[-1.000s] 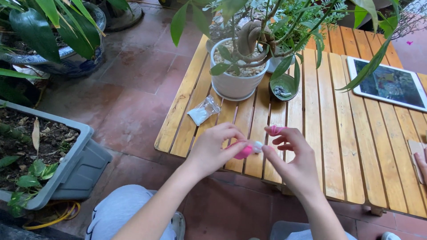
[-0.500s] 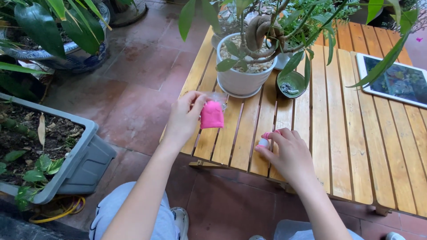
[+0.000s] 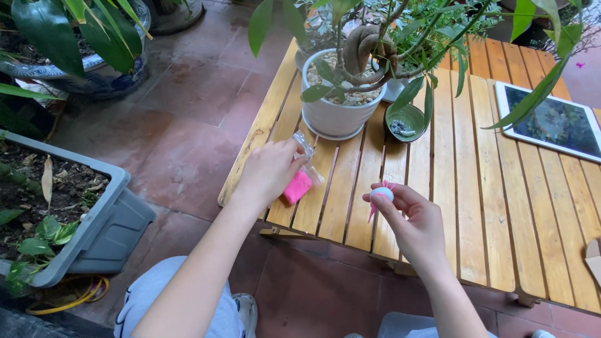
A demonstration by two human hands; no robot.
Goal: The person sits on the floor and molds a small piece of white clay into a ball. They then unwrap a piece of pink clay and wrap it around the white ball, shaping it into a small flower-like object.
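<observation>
While the left hand (image 3: 266,172) lies low over the near left part of the tabletop (image 3: 476,188), its fingers are curled around a soft pink lump (image 3: 297,186) and a crinkled clear bag (image 3: 307,150), so its grip is closed on both; the lump rests on or just above the slats, and which of the two cannot be told. The right hand (image 3: 413,219) is held up above the tabletop's near edge, its fingertips pinching a small pale-blue ball (image 3: 382,194) with thin pink strips stuck to it and trailing below.

As a judgement, the work is midway: the ball is already formed and partly dressed with pink pieces, while most of the pink stuff is still an unshaped block beside its wrapper, so more shaping or adding seems left.

The lump looks matte and pliable, like modelling clay. The ball is smooth and round. The bag is thin, glossy and wrinkled. The tabletop is made of long, warm, varnished wooden slats with gaps between them. Further back stands a white glazed pot (image 3: 338,112) filled with pale pebbles and a twisted woody stem, beside a small green dish (image 3: 407,119). A flat tablet (image 3: 551,122) lies at the far right.
</observation>
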